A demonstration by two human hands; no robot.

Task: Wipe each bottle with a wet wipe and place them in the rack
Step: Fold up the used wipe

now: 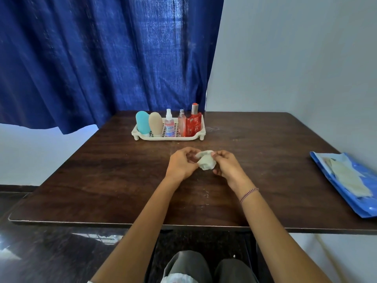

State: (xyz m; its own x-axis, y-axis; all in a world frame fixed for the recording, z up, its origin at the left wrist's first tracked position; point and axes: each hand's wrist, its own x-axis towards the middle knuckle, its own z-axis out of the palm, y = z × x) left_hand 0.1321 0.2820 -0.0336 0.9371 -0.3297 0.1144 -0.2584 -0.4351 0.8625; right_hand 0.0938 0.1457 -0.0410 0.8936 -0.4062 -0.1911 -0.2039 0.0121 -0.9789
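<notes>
We pinch the crumpled wet wipe (205, 159) between both grips, left hand (182, 164) and right hand (226, 164) closed on it above the table (102, 170), with bare wood all around. Beyond them, the white rack (169, 137) holds five upright bottles (169, 123). Far right lies the blue wipe pack (346, 180).

Bare table (122, 170) before the rack (168, 137) — wipe packet (350, 180) far right.

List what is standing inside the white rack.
White rack holds five upright bottles: teal, beige, clear spray, pink spray, red perfume. Their bases are hidden by its rim.
</notes>
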